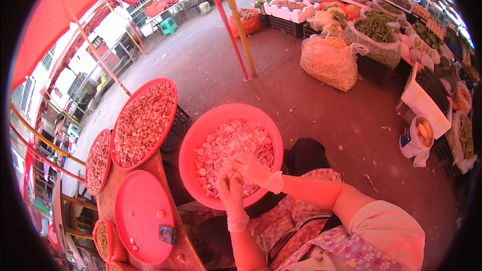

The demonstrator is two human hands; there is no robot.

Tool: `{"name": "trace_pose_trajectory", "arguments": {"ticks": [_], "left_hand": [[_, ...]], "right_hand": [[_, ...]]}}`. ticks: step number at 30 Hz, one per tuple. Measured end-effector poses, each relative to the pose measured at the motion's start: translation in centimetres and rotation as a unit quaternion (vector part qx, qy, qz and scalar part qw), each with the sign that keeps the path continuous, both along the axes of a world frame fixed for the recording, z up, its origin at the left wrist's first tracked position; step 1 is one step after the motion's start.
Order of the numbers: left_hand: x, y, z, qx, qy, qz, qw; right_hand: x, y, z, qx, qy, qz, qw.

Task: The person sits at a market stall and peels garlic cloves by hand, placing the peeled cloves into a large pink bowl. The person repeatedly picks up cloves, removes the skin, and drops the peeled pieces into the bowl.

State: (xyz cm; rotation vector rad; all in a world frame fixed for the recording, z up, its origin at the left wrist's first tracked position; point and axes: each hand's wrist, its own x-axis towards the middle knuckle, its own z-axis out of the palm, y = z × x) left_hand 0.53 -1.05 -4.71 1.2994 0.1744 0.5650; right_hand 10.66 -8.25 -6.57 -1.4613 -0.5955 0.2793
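Observation:
A wide plastic basin [188, 158], tinted red by the light, is in front of me, filled with garlic cloves and loose papery skins [241, 135]. Both hands wear thin see-through gloves and meet over its near part. My left hand [231, 192] comes up from below with its fingertips bunched. Across from it, my right hand [251, 169] reaches in from the right, its fingers touching those of the left. Anything pinched between them is hidden or too small to make out.
Left of the basin, a wooden table [177, 229] bears a flat round tray [139, 199] with a phone [167, 235] and a few cloves. Beyond are heaped trays [145, 124]. Poles [239, 34] stand ahead. Vegetable crates, a bag of shreds [329, 62] and a bucket [414, 141] line the right.

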Motion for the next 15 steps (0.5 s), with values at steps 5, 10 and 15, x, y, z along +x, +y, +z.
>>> {"name": "trace_pose_trajectory", "arguments": {"ticks": [5, 10, 15], "left_hand": [[-0.5, 0.0, 0.1, -0.123, 0.057, 0.052, 0.989], [-0.7, 1.2, 1.3, -0.162, 0.028, 0.098, 0.982], [-0.5, 2.2, 2.1, -0.13, 0.04, 0.124, 0.983]], "right_hand": [[0.2, 0.6, -2.5, 0.015, -0.007, -0.032, 0.999], [2.6, 0.5, -3.5, -0.047, -0.236, -0.005, 0.971], [1.2, -0.5, 1.2, -0.151, -0.177, 0.043, 0.972]]}}
